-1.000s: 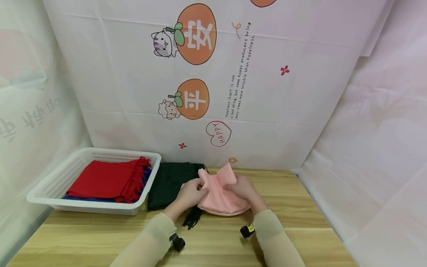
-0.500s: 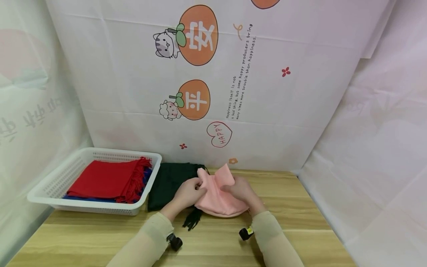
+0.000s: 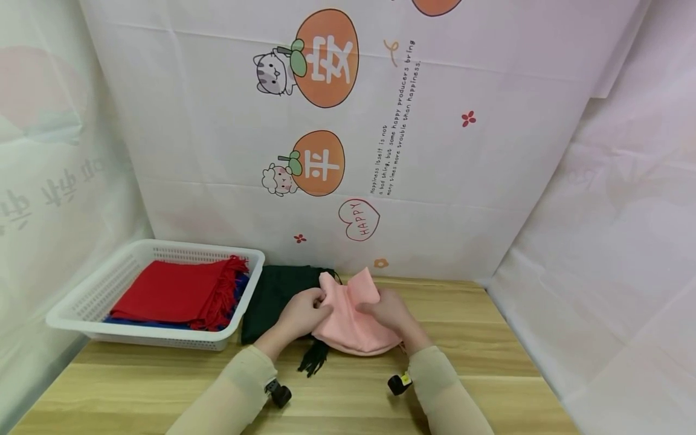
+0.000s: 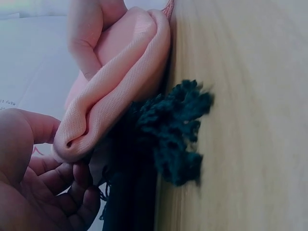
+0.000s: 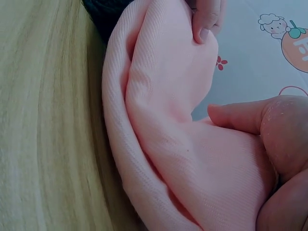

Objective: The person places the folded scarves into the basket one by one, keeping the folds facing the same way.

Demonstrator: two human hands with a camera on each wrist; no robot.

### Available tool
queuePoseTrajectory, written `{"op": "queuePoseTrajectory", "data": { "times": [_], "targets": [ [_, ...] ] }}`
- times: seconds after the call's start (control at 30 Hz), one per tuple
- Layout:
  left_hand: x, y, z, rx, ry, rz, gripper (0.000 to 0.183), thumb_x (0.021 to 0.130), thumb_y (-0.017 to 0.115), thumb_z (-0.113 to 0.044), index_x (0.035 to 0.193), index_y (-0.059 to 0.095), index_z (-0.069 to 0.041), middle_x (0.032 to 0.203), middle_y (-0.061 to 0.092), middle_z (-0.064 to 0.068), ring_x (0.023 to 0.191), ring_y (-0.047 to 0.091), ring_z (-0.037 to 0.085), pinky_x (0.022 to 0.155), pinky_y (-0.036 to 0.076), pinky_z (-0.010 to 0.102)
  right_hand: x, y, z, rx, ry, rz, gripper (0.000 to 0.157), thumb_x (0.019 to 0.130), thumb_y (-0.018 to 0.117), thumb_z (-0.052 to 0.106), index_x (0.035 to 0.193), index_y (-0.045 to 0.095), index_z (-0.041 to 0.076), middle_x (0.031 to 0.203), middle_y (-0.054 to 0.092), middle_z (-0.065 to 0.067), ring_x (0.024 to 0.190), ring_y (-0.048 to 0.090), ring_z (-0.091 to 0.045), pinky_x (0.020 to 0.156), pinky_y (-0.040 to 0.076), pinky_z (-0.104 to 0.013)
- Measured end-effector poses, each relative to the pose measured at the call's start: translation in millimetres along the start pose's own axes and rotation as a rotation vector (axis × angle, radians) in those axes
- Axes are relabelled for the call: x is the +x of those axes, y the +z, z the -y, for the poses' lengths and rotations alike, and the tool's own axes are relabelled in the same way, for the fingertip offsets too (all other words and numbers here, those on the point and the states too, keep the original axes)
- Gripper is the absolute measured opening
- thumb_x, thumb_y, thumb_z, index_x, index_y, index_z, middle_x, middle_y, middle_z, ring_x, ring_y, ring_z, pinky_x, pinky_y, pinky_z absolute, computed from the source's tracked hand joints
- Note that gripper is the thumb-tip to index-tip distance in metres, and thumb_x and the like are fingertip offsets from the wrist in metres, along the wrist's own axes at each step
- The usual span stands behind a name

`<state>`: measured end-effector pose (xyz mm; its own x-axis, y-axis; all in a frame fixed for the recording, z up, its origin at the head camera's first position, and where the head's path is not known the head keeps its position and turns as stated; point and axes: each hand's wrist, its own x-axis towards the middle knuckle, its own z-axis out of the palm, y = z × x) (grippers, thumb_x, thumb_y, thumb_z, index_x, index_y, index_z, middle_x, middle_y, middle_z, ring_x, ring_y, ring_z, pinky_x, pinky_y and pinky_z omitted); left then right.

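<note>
Left hand (image 3: 299, 314) pinches left end of folded pink woven cloth (image 3: 353, 332); right hand (image 3: 389, 311) grips right side. Pink cloth beside folded dark-green fringed cloth (image 3: 272, 301), seemingly touching wood-grain table (image 3: 489, 374).

The head view is evenly bright, both wrist views dimmer.

Bare counter (image 3: 484, 350) at the lower right of the head view leaves room to pass, right up to the white side sheet (image 3: 609, 290). I see a narrower lane at bottom centre, between the sleeves (image 3: 457, 396) and their jutting black wrist cameras (image 3: 280, 394). To the left, the white basket (image 3: 163, 333) bars the way; the dark green cloth (image 3: 272, 302) and pink cloth (image 3: 353, 329) crowd the middle, and the upright backdrop (image 3: 435, 211) closes off the far side.
</note>
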<state>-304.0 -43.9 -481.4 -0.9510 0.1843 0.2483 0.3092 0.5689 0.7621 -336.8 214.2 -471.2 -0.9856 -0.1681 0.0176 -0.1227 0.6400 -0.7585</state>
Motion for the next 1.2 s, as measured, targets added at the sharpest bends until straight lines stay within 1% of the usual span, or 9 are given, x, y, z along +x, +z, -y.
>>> {"op": "queuePoseTrajectory", "data": {
  "times": [0.3,0.5,0.63,0.8,0.87,1.03,1.2],
  "targets": [
    [0.1,-9.4,2.8,-0.009,0.000,0.009,0.023,0.104,0.073,-0.025,0.087,0.061,-0.015,0.072,0.051,-0.001,0.062,0.050,0.016,0.061,0.039,0.033,-2.1,4.5,5.9,0.058,0.006,-0.003,0.056,0.093,0.088,0.035,0.133,0.073,0.000,0.116,0.077,-0.012,0.095,0.072,-0.023,0.083,0.061,-0.043],
    [-1.4,-17.6,4.9,-0.005,-0.010,0.002,0.022,0.104,0.074,-0.027,0.089,0.063,-0.016,0.073,0.053,0.000,0.063,0.052,0.017,0.062,0.041,0.034,-3.6,6.5,11.8,0.110,-0.008,0.019,0.058,0.093,0.088,0.035,0.135,0.071,-0.001,0.118,0.076,-0.014,0.096,0.073,-0.024,0.085,0.062,-0.045],
    [-2.2,-22.9,4.1,-0.010,-0.011,-0.004,0.020,0.104,0.075,-0.026,0.091,0.064,-0.015,0.074,0.055,0.000,0.064,0.053,0.017,0.062,0.041,0.034,-5.1,8.5,14.3,0.128,0.006,0.015,0.056,0.093,0.088,0.035,0.133,0.072,-0.001,0.117,0.077,-0.013,0.095,0.073,-0.024,0.085,0.062,-0.045],
    [-2.8,-29.8,2.1,-0.008,-0.020,-0.003,0.020,0.104,0.075,-0.027,0.092,0.065,-0.015,0.076,0.056,0.000,0.065,0.053,0.017,0.062,0.042,0.034,-6.9,11.4,17.0,0.147,0.003,0.000,0.051,0.092,0.089,0.034,0.126,0.074,0.000,0.112,0.077,-0.011,0.091,0.072,-0.023,0.080,0.061,-0.043],
    [-3.5,-32.4,2.1,-0.001,-0.026,0.000,0.019,0.104,0.075,-0.027,0.093,0.065,-0.015,0.076,0.056,0.000,0.066,0.053,0.017,0.063,0.042,0.034,-7.7,12.6,18.4,0.161,0.005,0.000,0.051,0.092,0.089,0.034,0.125,0.074,-0.001,0.112,0.077,-0.011,0.090,0.072,-0.023,0.079,0.061,-0.042],
    [-4.6,-40.8,1.0,0.005,-0.030,0.000,0.019,0.104,0.075,-0.027,0.092,0.065,-0.015,0.076,0.056,0.001,0.065,0.053,0.017,0.063,0.041,0.035,-9.8,14.2,22.6,0.203,0.014,0.010,0.055,0.093,0.089,0.036,0.130,0.072,-0.001,0.115,0.076,-0.012,0.092,0.072,-0.023,0.081,0.061,-0.041],
    [-6.9,-50.9,-2.8,0.002,-0.032,-0.012,0.019,0.104,0.075,-0.025,0.091,0.065,-0.015,0.075,0.054,0.002,0.064,0.051,0.018,0.062,0.041,0.035,-12.1,16.7,27.4,0.263,0.015,0.027,0.054,0.096,0.087,0.035,0.135,0.071,0.002,0.120,0.075,-0.013,0.097,0.073,-0.023,0.087,0.061,-0.043]
  ]
}}
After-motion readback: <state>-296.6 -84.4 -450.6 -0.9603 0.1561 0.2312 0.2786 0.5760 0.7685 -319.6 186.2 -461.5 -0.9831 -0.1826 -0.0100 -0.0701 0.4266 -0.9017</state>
